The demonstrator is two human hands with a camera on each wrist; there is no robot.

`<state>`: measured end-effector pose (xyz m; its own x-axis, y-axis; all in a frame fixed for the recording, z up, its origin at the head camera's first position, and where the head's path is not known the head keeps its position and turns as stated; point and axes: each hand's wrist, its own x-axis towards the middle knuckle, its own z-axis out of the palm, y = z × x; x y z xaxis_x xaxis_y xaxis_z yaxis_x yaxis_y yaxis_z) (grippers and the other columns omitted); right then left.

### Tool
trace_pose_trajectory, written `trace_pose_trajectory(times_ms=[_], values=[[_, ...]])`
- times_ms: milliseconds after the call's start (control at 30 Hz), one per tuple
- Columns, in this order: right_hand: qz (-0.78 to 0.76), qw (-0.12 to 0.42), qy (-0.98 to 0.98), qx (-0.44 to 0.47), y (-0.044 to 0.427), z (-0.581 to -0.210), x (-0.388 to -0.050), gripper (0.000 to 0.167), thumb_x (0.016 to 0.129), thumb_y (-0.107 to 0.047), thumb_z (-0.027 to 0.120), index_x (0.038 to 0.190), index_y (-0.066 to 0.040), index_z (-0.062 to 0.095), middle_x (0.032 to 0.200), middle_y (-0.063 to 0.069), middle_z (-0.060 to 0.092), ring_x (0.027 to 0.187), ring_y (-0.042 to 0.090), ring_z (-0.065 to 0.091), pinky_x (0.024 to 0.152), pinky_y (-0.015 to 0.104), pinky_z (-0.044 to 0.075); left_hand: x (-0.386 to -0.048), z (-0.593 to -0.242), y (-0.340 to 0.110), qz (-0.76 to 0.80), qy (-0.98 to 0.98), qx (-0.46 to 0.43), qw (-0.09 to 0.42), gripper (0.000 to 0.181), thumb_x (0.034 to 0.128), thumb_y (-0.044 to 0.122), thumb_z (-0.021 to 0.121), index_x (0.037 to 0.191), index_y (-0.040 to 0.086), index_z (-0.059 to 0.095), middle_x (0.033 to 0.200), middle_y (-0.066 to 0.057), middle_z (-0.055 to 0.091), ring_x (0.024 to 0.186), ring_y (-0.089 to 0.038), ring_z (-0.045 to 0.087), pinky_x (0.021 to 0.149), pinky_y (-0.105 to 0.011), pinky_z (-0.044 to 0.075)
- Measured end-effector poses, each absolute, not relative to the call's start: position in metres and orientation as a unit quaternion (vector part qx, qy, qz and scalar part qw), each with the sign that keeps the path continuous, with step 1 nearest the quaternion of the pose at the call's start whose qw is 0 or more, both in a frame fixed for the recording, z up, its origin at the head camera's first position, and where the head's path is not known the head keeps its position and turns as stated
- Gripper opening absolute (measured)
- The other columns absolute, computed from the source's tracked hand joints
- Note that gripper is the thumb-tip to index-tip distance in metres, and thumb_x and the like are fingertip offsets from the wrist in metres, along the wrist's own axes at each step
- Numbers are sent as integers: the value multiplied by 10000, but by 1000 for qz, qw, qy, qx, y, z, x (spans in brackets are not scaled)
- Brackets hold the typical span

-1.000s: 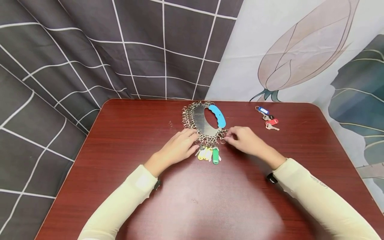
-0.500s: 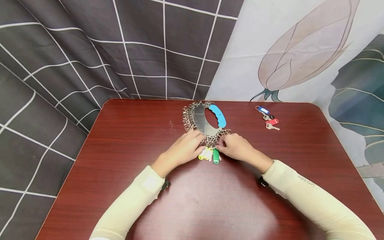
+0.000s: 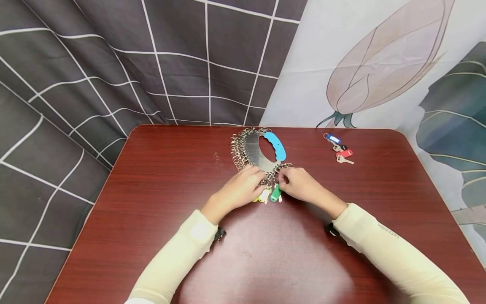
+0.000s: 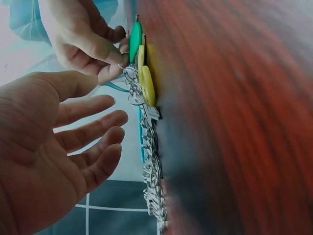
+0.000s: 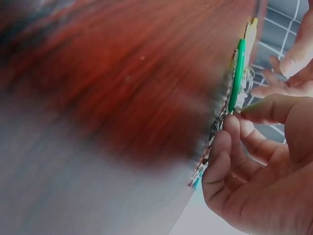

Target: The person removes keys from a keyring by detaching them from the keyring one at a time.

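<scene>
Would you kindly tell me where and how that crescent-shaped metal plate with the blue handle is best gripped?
Probably by the blue handle, from the person's right: its wavy inner edge suits gripping, while metal rings fringe the curved edge of the plate.

Small dark lettering runs along the right sleeve — it might open with "Let's", but it's too blurred to call. Over to the blue key tag, showing a white label; there and on the green key tag — nothing legible.
</scene>
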<state>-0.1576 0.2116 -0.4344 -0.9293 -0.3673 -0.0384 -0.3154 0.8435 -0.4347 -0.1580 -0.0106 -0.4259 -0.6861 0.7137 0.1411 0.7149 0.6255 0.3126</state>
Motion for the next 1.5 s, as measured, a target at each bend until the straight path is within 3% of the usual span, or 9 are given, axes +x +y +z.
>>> trace_pose_trajectory(times_ms=[200,633,1000,1300,1500], values=[[-235,52,955,-173,216,-435,-157,71,866,-70,647,831,-126,620,723,-21,584,691,156,543,666,319,462,-163,-425,-4,-186,-903,-387,-17,201,1002,179,656,1149,62,727,1108,-65,677,1017,-254,589,928,-370,512],[-273,45,946,-169,221,-436,-161,59,915,-79,650,874,-120,661,758,-18,625,713,141,559,679,299,468,-183,-432,13,-234,-890,-384,-75,115,961,107,702,1045,81,775,1067,-72,722,1055,-271,648,1010,-397,488],[-310,57,935,-163,221,-429,-168,54,932,-63,648,901,-98,674,778,9,649,722,144,564,679,290,478,-196,-439,23,-266,-889,-367,-73,95,915,76,733,874,130,800,938,-10,738,940,-159,653,863,-285,532],[-344,67,925,-145,219,-423,-169,54,947,-70,637,944,-81,690,817,27,676,764,165,591,721,308,496,-197,-440,29,-292,-893,-336,-62,144,883,82,728,745,122,721,823,6,669,792,-112,590,714,-201,475],[-355,54,923,-139,220,-421,-168,42,969,-96,655,955,-88,695,836,35,689,780,173,600,732,312,499,-195,-440,30,-314,-893,-319,-46,106,880,102,725,780,112,693,827,2,620,790,-116,572,707,-190,463]])
